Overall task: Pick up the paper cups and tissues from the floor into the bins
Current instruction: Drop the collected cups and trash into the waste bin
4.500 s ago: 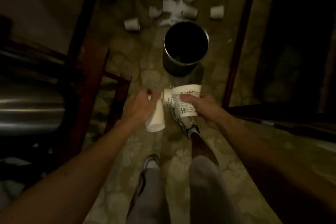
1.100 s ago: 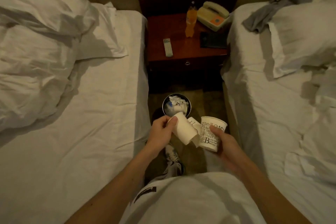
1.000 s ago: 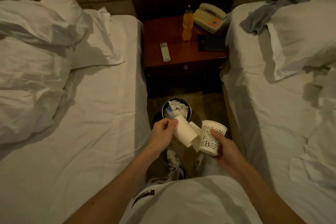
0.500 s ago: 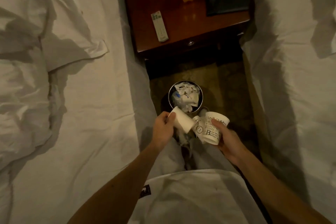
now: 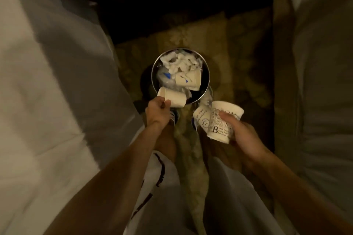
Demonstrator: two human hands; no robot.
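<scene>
Narrow carpet strip (image 5: 244, 53) down frame centre, walled by left-side bed (image 5: 57, 82) and right-side bed (image 5: 321, 82); dark nightstand (image 5: 172, 5) closes the top; bin (image 5: 152, 75) stands mid-strip, mouth mostly filled by tissues (image 5: 179, 61) and a cup (image 5: 189, 80), dark gap along its right inner side; left hand (image 5: 157, 111) gripping plain cup (image 5: 172, 98) overlaps bin's lower-left rim; right hand (image 5: 242, 135) holding printed cups (image 5: 221, 122) sits lower right, off the rim; bare carpet right of bin

Floor (image 5: 238, 53): patterned carpet in olive and gold, a narrow strip between two beds. Left bed (image 5: 47, 82) and right bed (image 5: 321, 63), both in white sheets, border it on either side. One round bin (image 5: 208, 78) stands upright on the carpet, mid-strip. Two shoes (image 5: 175, 118) are planted just beside the bin's near edge, partly hidden. Dark furniture (image 5: 162, 5) closes the far end.
</scene>
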